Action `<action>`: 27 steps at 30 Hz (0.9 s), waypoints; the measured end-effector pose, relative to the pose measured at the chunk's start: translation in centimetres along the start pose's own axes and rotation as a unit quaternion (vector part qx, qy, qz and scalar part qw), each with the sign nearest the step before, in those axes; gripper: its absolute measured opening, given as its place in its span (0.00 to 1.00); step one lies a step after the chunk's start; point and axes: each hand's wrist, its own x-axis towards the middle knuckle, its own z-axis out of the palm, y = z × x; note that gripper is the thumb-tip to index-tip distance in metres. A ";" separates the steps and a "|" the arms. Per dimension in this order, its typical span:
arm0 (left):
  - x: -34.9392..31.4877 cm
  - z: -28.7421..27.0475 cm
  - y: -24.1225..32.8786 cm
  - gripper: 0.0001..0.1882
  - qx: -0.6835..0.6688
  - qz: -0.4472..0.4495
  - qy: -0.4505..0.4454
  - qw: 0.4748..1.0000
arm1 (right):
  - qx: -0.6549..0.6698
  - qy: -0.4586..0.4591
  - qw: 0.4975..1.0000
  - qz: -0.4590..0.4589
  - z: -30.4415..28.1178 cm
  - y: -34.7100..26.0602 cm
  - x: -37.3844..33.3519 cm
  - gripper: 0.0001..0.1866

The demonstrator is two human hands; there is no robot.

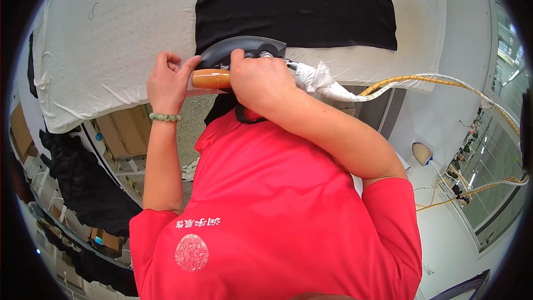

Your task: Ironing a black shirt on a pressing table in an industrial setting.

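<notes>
- Looking down from head height, the view took in a person's red short-sleeved shirt point(277, 211) filling the near, lower part of the picture, with both bare forearms reaching away toward a padded white ironing table point(111, 39).
- At the table's near edge, the right hand point(261, 80) was clamped around the orange handle point(211, 79) of a grey steam iron point(239, 47), fingers wrapped over the top.
- Just beside it, the left hand point(166, 80), with a pale green bead bracelet point(165, 117) on the wrist, was loosely open, its fingertips touching the iron's end of the handle.
- From the back of the iron a white-wrapped hose point(319, 80) ran to the right, turning into a yellow braided cable point(422, 79) along the table's right edge.
- Farther on, a black garment point(294, 5) lay flat on the table's middle, reaching its far edge; the iron's nose rested on the garment's near hem.
- Dark clothes point(83, 183) hung below the table's left edge.
</notes>
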 end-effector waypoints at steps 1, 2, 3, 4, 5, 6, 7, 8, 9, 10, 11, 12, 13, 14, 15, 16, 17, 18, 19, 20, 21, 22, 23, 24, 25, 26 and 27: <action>0.0 0.1 0.2 0.26 0.061 0.001 0.009 0.998 | -0.010 0.003 1.000 0.000 -0.2 0.4 -0.2 0.13; 0.0 0.4 0.2 0.26 0.061 0.002 0.007 0.998 | -0.010 0.002 1.000 0.001 -0.5 1.0 -0.5 0.13; -0.1 0.4 0.1 0.27 0.072 0.008 0.012 0.997 | -0.026 -0.023 0.999 0.032 -1.1 2.0 -1.0 0.15; -0.3 0.5 -0.1 0.28 0.084 0.013 0.018 0.996 | -0.043 -0.049 0.996 0.061 -1.6 3.1 -1.5 0.17; -0.2 0.6 -0.2 0.29 0.096 0.019 0.023 0.995 | -0.052 -0.050 0.994 0.079 -1.8 4.6 -2.1 0.19; -0.2 0.6 -0.2 0.29 0.098 0.015 0.024 0.995 | -0.060 -0.051 0.992 0.096 -1.9 6.2 -2.8 0.22; -0.1 0.6 -0.1 0.29 0.091 0.018 0.021 0.995 | -0.066 -0.047 0.989 0.125 -2.2 7.7 -3.5 0.24; 0.0 0.6 0.0 0.28 0.084 0.021 0.019 0.996 | -0.072 -0.043 0.985 0.153 -2.5 9.2 -4.2 0.26; 0.0 0.6 0.0 0.28 0.077 0.023 0.017 0.997 | -0.071 -0.020 0.985 0.154 -2.5 11.2 -5.3 0.27; 0.0 0.7 0.0 0.28 0.080 0.019 0.018 0.996 | -0.071 0.003 0.985 0.154 -2.4 12.8 -6.2 0.28; 0.0 0.8 0.0 0.28 0.078 0.021 0.019 0.997 | -0.068 0.001 0.986 0.151 -2.4 13.9 -6.7 0.28; 0.0 0.8 0.1 0.27 0.077 0.024 0.020 0.997 | -0.055 0.017 0.985 0.161 -2.5 14.8 -7.3 0.29; 0.0 0.8 0.1 0.27 0.075 0.028 0.020 0.997 | -0.044 0.034 0.984 0.171 -2.7 15.4 -7.6 0.30; 0.0 0.8 0.1 0.27 0.077 0.028 0.021 0.996 | -0.032 0.050 0.982 0.181 -2.8 15.6 -7.7 0.30; 0.0 0.8 0.0 0.27 0.074 0.032 0.022 0.996 | -0.030 0.050 0.982 0.181 -2.6 15.8 -7.7 0.30; 0.0 0.8 -0.2 0.27 0.071 0.036 0.023 0.997 | -0.024 0.055 0.982 0.180 -2.5 15.9 -7.7 0.31; 0.0 0.8 -0.3 0.26 0.068 0.040 0.024 0.997 | -0.019 0.060 0.982 0.179 -2.5 15.9 -7.5 0.31; 0.0 0.8 -0.3 0.26 0.069 0.041 0.024 0.996 | -0.013 0.066 0.981 0.179 -2.4 15.8 -7.5 0.31; 0.0 0.8 -0.4 0.26 0.069 0.045 0.024 0.996 | -0.012 0.067 0.981 0.180 -2.4 15.6 -7.5 0.31; 0.0 0.8 -0.4 0.25 0.069 0.049 0.024 0.996 | -0.002 0.067 0.982 0.176 -2.4 15.2 -7.5 0.31; 0.0 0.8 -0.5 0.25 0.068 0.052 0.025 0.996 | 0.008 0.067 0.983 0.171 -2.3 14.7 -7.4 0.31; 0.0 0.9 -0.5 0.25 0.070 0.052 0.025 0.996 | 0.018 0.067 0.984 0.166 -2.3 14.4 -7.3 0.31; -0.1 1.0 -0.6 0.24 0.068 0.057 0.024 0.996 | 0.019 0.067 0.984 0.165 -2.4 14.0 -7.2 0.31; -0.1 1.0 -0.7 0.24 0.067 0.061 0.024 0.996 | 0.014 0.063 0.984 0.167 -2.6 13.7 -7.0 0.31; -0.2 1.0 -0.8 0.23 0.066 0.065 0.023 0.995 | 0.009 0.059 0.984 0.169 -2.7 13.4 -6.9 0.31; -0.2 1.0 -0.8 0.23 0.067 0.063 0.024 0.996 | 0.004 0.055 0.984 0.170 -2.8 13.1 -6.7 0.31; -0.2 1.0 -0.8 0.22 0.064 0.069 0.028 0.995 | 0.005 0.054 0.984 0.168 -2.7 12.9 -6.4 0.31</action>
